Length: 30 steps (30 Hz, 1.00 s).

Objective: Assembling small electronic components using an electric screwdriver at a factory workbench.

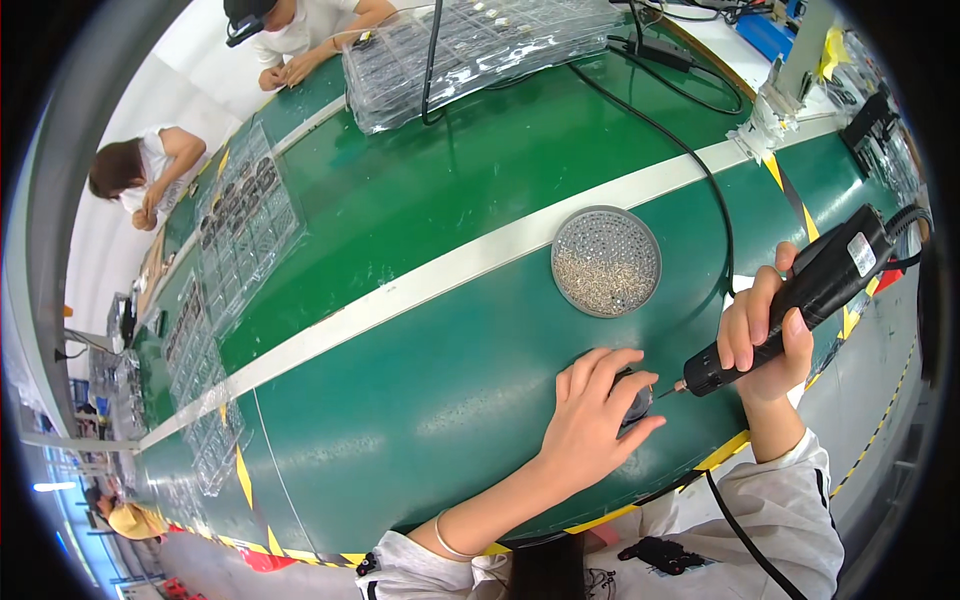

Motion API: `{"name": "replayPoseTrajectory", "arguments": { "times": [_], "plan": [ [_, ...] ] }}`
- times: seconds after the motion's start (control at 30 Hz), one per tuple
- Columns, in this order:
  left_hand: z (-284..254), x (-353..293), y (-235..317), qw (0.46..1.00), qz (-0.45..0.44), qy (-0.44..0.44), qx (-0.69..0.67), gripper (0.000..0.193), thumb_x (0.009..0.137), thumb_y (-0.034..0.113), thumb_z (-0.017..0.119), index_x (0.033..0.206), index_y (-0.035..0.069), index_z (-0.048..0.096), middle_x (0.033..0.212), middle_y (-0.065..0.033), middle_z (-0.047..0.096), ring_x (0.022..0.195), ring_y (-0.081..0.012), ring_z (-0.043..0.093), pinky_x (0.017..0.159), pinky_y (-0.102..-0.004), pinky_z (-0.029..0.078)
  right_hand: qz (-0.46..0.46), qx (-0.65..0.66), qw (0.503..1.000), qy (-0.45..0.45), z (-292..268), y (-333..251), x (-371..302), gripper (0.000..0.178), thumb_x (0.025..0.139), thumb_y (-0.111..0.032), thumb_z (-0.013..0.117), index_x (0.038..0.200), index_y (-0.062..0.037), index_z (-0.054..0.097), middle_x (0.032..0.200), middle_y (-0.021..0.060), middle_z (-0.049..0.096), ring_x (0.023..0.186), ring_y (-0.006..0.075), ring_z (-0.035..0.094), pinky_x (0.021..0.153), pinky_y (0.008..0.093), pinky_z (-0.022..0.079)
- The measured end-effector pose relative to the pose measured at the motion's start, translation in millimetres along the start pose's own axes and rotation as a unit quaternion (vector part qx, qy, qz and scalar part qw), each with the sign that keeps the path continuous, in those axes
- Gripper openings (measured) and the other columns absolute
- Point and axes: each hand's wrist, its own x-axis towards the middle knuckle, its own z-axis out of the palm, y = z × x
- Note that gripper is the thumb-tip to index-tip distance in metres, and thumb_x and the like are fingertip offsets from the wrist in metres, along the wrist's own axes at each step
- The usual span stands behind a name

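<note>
A: What is taking up the most room?

B: A green table [400,430], with a pale rail [500,243] running slantwise across it.

A: Who else is working there?

B: One co-worker [290,40] is bending forward near the top, and a second co-worker [150,180] is leaning in at upper left. Beyond the rail, a clear tray stack [480,65] is lying on the table.

A: And nearer the person?

B: The right hand [765,325] is gripping a black driver [790,310], fingers wrapping its body from one side and thumb from the other. Its nose is pointing left, toward the other hand.

A: What is that left hand [590,410] doing?

B: It is holding a dark part [638,395] down on the table, on the near side of the rail; fingers are covering much of it. Beyond both hands, a round grey dish [655,270] is sitting between them and the rail.

A: Anything smaller?

B: The thin bit [665,393] is reaching the part's edge; I cannot tell whether they are touching. Tiny metal pieces [605,285] are gathering thickest in the dish's near half.
</note>
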Motion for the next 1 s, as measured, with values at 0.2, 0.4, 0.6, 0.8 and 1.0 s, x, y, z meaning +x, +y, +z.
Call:
{"name": "replayPoseTrajectory", "arguments": {
  "times": [0.2,0.4,0.6,0.8,1.0],
  "plan": [
    [4.0,0.0,-3.2,0.999,0.024,0.037,-0.021,0.02,0.071,0.016,0.076,0.087,0.012,0.066,0.12,-0.004,0.054,0.113,-0.0274,0.046,0.09,-0.0418,0.032,0.018,0.024,0.999,-0.015,1.8,1.6,-5.7,0.047,0.088,-0.026,0.058,0.114,-0.0027,0.028,0.063,0.003,0.043,0.039,0.0116,0.045,0.035,0.0244,0.044],
    [3.2,1.0,-0.4,0.998,0.021,0.048,-0.019,0.02,0.066,0.013,0.08,0.082,0.013,0.068,0.117,-0.002,0.057,0.109,-0.0252,0.049,0.089,-0.0391,0.031,0.028,0.023,0.999,-0.02,2.1,0.6,-7.0,0.046,0.088,-0.026,0.059,0.113,-0.0033,0.028,0.063,0.0033,0.044,0.039,0.0126,0.046,0.035,0.0254,0.045],
    [2.1,1.2,-0.6,0.999,0.012,0.041,-0.025,0.018,0.067,0.01,0.078,0.082,0.013,0.068,0.117,-0.0027,0.057,0.109,-0.0253,0.048,0.089,-0.0387,0.031,0.027,0.036,0.999,-0.024,1.1,1.0,-7.5,0.045,0.087,-0.025,0.059,0.112,-0.0037,0.028,0.063,0.0035,0.044,0.039,0.0132,0.047,0.036,0.026,0.045],
    [1.9,0.3,-3.7,0.999,0.019,0.035,-0.022,0.02,0.068,0.009,0.077,0.085,0.012,0.067,0.117,-0.0038,0.057,0.109,-0.0261,0.05,0.089,-0.0384,0.032,0.046,0.017,0.998,-0.031,-2.7,-5.7,-3.7,0.048,0.087,-0.024,0.06,0.115,-0.0029,0.029,0.064,0.0048,0.045,0.042,0.0151,0.049,0.039,0.0283,0.047],
    [-4.1,2.5,0.3,1.0,0.011,-0.003,-0.029,0.031,0.071,0.009,0.074,0.1,0.012,0.065,0.117,-0.0042,0.057,0.108,-0.0242,0.052,0.09,-0.0375,0.034,0.092,-0.163,0.982,0.028,0.8,-9.7,7.0,0.048,0.081,-0.018,0.061,0.114,0.0044,0.035,0.061,0.0056,0.048,0.042,0.0131,0.049,0.041,0.0257,0.044]
  ]
}}
